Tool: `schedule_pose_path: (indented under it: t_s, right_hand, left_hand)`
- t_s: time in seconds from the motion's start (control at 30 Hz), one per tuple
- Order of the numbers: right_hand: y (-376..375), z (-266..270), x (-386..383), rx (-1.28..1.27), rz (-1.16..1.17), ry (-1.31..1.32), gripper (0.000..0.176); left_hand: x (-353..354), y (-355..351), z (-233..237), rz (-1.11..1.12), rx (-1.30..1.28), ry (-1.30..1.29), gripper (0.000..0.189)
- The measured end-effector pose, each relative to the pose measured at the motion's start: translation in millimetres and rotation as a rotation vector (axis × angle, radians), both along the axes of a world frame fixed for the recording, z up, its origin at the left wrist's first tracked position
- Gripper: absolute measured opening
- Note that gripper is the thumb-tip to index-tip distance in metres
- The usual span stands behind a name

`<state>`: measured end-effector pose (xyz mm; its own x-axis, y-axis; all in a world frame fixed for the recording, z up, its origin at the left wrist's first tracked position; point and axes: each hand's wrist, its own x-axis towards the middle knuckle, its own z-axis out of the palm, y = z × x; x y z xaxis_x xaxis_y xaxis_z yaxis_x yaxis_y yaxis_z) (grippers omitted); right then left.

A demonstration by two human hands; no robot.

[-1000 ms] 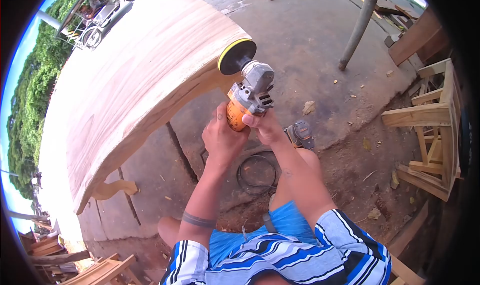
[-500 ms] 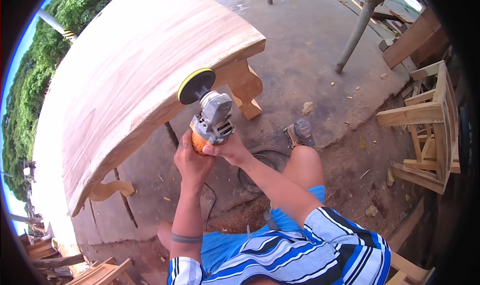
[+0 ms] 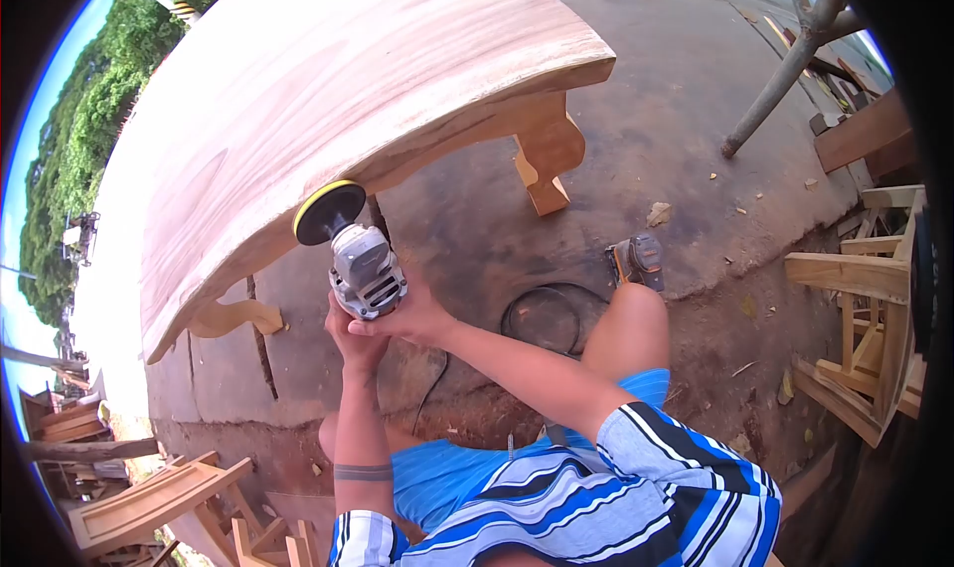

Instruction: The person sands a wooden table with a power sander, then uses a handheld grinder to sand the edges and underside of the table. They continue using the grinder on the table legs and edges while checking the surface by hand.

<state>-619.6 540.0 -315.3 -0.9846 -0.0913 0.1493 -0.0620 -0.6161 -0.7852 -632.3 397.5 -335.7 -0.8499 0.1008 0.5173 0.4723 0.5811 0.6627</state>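
Observation:
Both my hands are wrapped around an angle grinder [image 3: 365, 269] with a grey head and a round, yellow-rimmed sanding disc [image 3: 331, 212]. My left hand [image 3: 353, 340] grips its body from the left and below. My right hand [image 3: 417, 314] closes on it from the right, thumb across the rear. The disc is tilted up against the curved front edge of a pale wooden table [image 3: 427, 95], overlapping that edge in this view. Much of the grinder's body is hidden by the fingers and its own head.
A second power tool [image 3: 636, 261] lies on the ground beside my knee, near a coiled black cord [image 3: 545, 314]. Wooden stool frames [image 3: 865, 279] stand at the right, more wooden furniture [image 3: 164, 502] at the lower left. A carved table leg [image 3: 549, 160] reaches the ground.
The grinder and both hands have moved left along the table's front edge. The view has shifted, so the table and the tool on the ground appear further right.

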Motion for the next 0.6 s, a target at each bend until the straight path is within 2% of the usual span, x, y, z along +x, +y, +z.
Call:
schedule_pose_path:
  t_s: [0.07, 0.27, 0.47, 0.6]
  right_hand:
    - [23.0, -2.4, -1.4, -0.126, 0.047, 0.019, 0.076]
    - [100.1, -10.3, -2.7, -0.075, -0.116, 0.054, 0.070]
    - [164.4, -27.6, -6.7, -0.203, -0.243, 0.062, 0.069]
    - [187.8, -29.0, -6.3, -0.254, -0.263, 0.080, 0.069]
  left_hand:
    - [-0.9, 26.0, 13.2, -0.042, -0.064, 0.011, 0.064]
    - [-13.7, 108.6, 26.3, -0.100, -0.217, 0.011, 0.060]
    - [-24.3, 181.5, 36.8, -0.138, -0.343, 0.026, 0.062]
    - [-25.3, 205.7, 47.2, -0.158, -0.378, 0.045, 0.060]
